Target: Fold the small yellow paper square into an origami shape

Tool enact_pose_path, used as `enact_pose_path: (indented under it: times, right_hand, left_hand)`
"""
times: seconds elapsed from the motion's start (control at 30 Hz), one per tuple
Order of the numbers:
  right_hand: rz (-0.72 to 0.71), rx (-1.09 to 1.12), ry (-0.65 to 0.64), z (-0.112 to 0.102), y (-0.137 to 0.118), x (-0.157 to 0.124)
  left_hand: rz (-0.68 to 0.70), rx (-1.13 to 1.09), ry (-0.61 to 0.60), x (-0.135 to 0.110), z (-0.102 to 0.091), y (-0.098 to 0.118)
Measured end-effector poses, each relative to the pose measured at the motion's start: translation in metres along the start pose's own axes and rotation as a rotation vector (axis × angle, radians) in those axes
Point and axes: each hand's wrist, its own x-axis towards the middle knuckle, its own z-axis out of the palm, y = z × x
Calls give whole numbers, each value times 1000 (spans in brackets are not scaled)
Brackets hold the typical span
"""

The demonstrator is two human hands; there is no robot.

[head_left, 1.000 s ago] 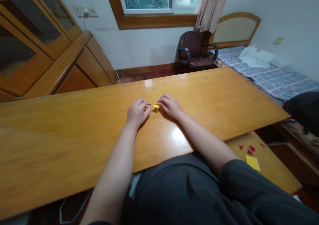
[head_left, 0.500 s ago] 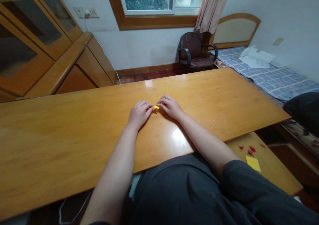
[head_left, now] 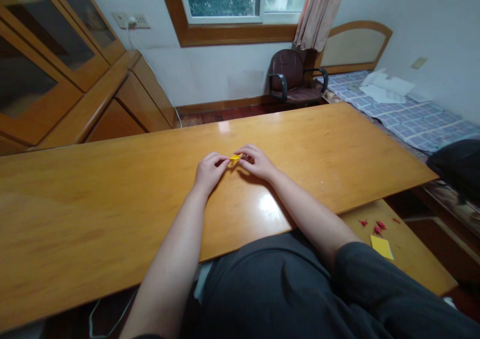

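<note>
A small piece of folded yellow paper (head_left: 234, 159) is between my two hands, just above the wooden table (head_left: 150, 189). My left hand (head_left: 210, 171) pinches its left end between thumb and index finger. At the paper's right side, my right hand (head_left: 258, 162) has its thumb and fingertips on it, with the fingers curled. The paper has a narrow, pointed shape with a flap hanging below. Its finer folds are too small to make out, and the fingertips cover part of it.
On a lower board (head_left: 416, 259) at the right lie a yellow paper pad (head_left: 381, 247) and several small red folded-paper pieces (head_left: 378, 229). A brown armchair (head_left: 287, 76) stands beyond the table, beside a bed (head_left: 416, 114). A wooden cabinet (head_left: 93, 86) is at the left.
The yellow paper has turned and now looks narrower and more pointed. My right hand's fingers have spread a little and shifted around it. My left hand keeps its pinch.
</note>
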Motion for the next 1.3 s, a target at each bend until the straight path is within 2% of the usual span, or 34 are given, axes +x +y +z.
enact_pose_path:
  times: [0.2, 0.63, 0.87, 1.3]
  right_hand:
    - [56, 13, -30, 1, 3, 2]
    - [207, 85, -40, -1, 3, 3]
    - [217, 121, -62, 1, 3, 2]
    - [319, 227, -79, 0, 0, 1]
  left_hand:
    - [-73, -89, -2, 0, 2, 2]
    - [-189, -264, -145, -1, 3, 6]
    - [-223, -247, -144, -1, 5, 6]
    - [-321, -334, -139, -1, 5, 5]
